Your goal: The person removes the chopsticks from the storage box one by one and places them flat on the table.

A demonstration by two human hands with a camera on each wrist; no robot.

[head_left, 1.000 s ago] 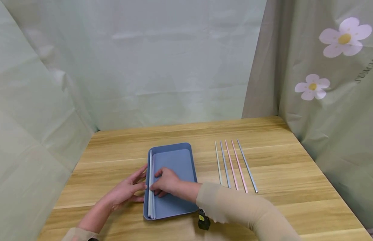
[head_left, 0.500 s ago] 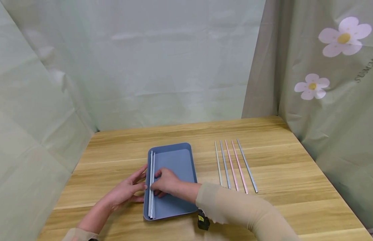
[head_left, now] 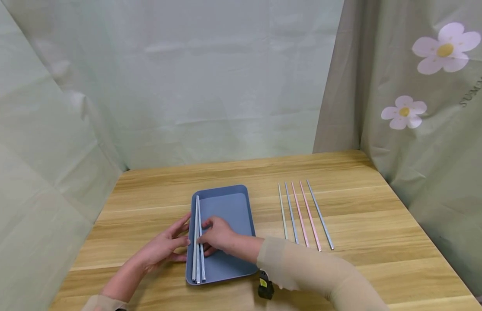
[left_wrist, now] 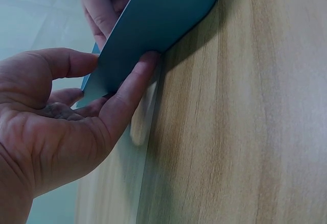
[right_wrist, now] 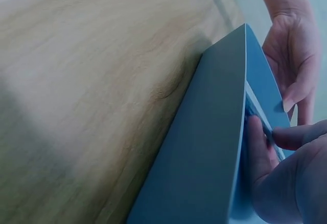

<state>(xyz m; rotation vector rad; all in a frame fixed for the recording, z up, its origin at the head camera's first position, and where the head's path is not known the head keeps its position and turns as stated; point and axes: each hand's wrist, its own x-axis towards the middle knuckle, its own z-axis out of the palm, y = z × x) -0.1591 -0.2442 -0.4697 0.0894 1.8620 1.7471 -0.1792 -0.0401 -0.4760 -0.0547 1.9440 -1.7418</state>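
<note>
A blue-grey tray (head_left: pixel 231 209) lies on the wooden table with several pale, long chopsticks (head_left: pixel 196 216) along its left side. Reaching into it, my right hand (head_left: pixel 218 235) pinches at the chopsticks between thumb and fingers; in the right wrist view the thumb and a finger of that hand (right_wrist: pixel 286 175) meet around a pale stick. How many it holds I cannot tell. My left hand (head_left: pixel 164 248) rests against the tray's left outer wall. In the left wrist view, that hand (left_wrist: pixel 66 124) has its fingers extended to touch the tray wall (left_wrist: pixel 153 17).
To the right of the tray, several chopsticks lie in a spaced row: a pale green one (head_left: pixel 282 211), pink ones (head_left: pixel 311 216) and blue ones (head_left: pixel 320 216). A black device (head_left: pixel 266 286) with a yellow label shows below the right sleeve (head_left: pixel 303 263). Curtains (head_left: pixel 225 86) surround the table.
The chopsticks in the tray have fanned out, their near ends shifting right with a gap between them. My right hand has moved slightly right; my left hand stays put.
</note>
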